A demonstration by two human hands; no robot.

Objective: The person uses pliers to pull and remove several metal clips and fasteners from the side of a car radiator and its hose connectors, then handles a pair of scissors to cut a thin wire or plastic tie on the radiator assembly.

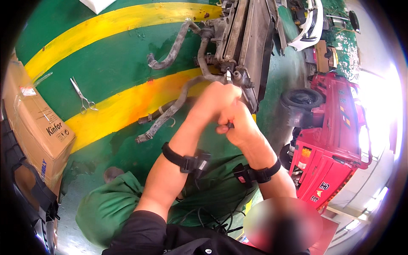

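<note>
- Left hand [214, 98] and right hand [239, 121], fingers clamped round a metal-tipped tool [228, 75]!
- Radiator [257, 38] just beyond those fingers.
- Scissors [83, 97] well left of them (on green floor [123, 55])!

From the person's head, we look steeply down through a wide fisheye lens, with the black shirt [182, 240] nearest us at the lower edge. We see the left hand [216, 97] and right hand [241, 123] close by, near the centre. Toward the rim, yellow floor stripes [127, 17] curve and a red truck [335, 123] appears sideways, farther off.
</note>
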